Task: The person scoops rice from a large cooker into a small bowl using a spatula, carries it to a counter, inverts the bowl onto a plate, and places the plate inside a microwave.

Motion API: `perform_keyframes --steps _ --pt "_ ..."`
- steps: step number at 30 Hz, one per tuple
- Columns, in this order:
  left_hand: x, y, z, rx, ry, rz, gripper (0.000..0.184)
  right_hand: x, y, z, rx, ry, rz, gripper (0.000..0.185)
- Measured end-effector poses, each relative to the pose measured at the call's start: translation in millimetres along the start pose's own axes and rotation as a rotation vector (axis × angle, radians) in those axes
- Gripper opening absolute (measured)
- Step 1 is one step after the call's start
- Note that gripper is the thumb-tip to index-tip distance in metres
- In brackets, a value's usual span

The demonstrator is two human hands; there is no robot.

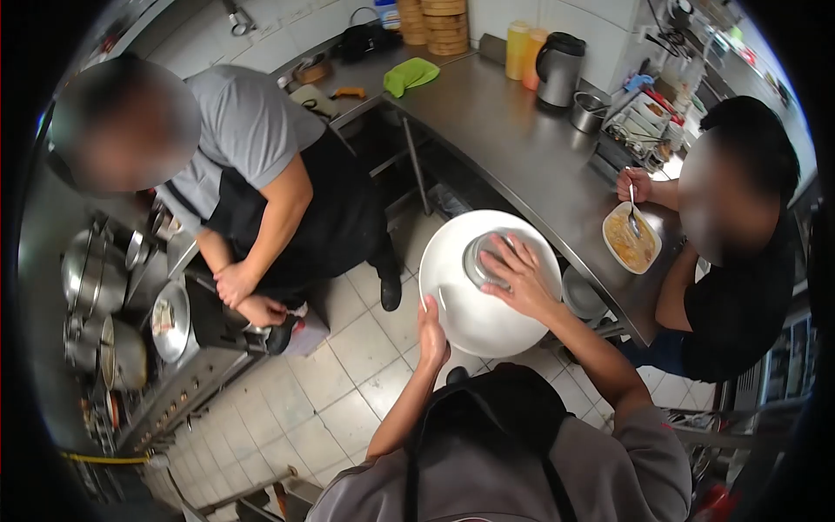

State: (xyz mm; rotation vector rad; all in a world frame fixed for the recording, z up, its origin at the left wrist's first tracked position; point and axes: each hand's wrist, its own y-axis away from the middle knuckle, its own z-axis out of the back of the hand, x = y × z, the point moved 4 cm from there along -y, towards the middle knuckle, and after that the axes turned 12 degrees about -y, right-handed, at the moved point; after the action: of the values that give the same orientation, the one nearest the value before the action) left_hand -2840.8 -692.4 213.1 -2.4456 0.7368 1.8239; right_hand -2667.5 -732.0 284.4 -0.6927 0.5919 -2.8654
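Observation:
A large round white dish [496, 335] is held out in front of my body, above the tiled floor. My left hand [432, 335] is closed on its near left rim, the thumb lying along the edge. On the dish sits a small round metal bowl [470, 261]; whether it is upright or upside down I cannot tell. Over this bowl lies my right hand [522, 278], fingers spread and stretched across its top, with its wrist passing over the dish's right rim.
One person [270, 165] stands left by the stove [187, 383] and pots, wrists crossed. At right, another person [739, 296] holds a spoon in a food bowl [648, 257] on the steel counter [504, 130]. A green cloth [410, 76] and a jug [559, 70] stand further back.

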Motion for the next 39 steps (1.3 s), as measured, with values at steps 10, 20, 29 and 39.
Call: perform_keyframes --steps 10,20,29,39 --pt "-7 -186 -124 0.235 0.129 -0.059 0.046 -135 -90 25 -0.325 0.073 -0.169 0.032" --pt "5 -295 -170 0.195 -0.226 0.050 0.042 -251 -147 11 -0.247 0.048 -0.313 0.033" --pt "-65 -323 -227 0.501 -1.510 -1.162 0.045 -247 -154 20 -0.225 -0.013 -0.339 0.040" --pt "-39 -349 -256 0.876 -1.568 -1.062 0.034 -256 -152 -1 -0.327 0.026 -0.375 0.027"
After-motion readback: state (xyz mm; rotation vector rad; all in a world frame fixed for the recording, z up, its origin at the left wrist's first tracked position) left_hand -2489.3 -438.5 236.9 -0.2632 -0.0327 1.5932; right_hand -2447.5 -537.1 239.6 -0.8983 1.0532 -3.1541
